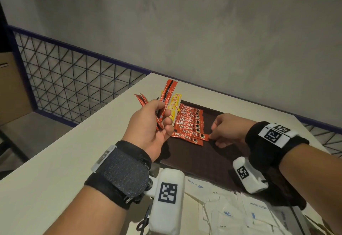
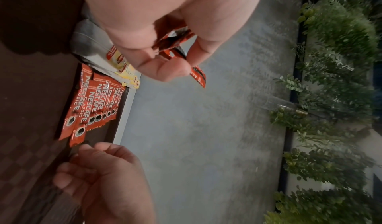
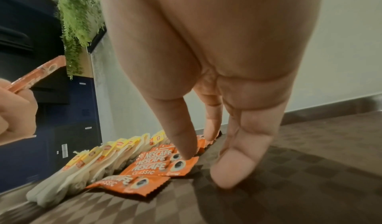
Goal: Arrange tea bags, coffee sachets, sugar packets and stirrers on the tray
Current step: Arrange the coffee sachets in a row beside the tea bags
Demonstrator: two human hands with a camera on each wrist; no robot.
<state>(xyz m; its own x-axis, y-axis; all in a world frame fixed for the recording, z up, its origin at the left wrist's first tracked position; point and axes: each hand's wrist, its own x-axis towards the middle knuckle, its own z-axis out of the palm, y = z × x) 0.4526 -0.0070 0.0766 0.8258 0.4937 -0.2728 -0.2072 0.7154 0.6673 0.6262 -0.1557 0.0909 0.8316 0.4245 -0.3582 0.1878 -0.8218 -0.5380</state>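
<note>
A dark brown tray [image 1: 212,160] lies on a cream table [image 1: 74,160]. A row of several red coffee sachets [image 1: 188,123] overlaps along its left part, with yellow-tagged tea bags [image 1: 174,105] just left of them. My left hand [image 1: 162,121] hovers above the tray's left edge and grips a bunch of red coffee sachets [image 1: 167,94] that fan upward. My right hand [image 1: 214,136] is low over the tray. Its thumb tip [image 3: 186,154] presses on the right end of a near sachet [image 3: 157,167], and another fingertip [image 3: 233,175] rests on the tray surface [image 3: 310,178].
White sugar packets [image 1: 231,207] lie in a loose heap at the table's near edge, below the tray. A wire mesh railing [image 1: 74,86] runs along the left, beyond the table edge. A grey wall [image 1: 203,31] stands behind. The tray's right half is bare.
</note>
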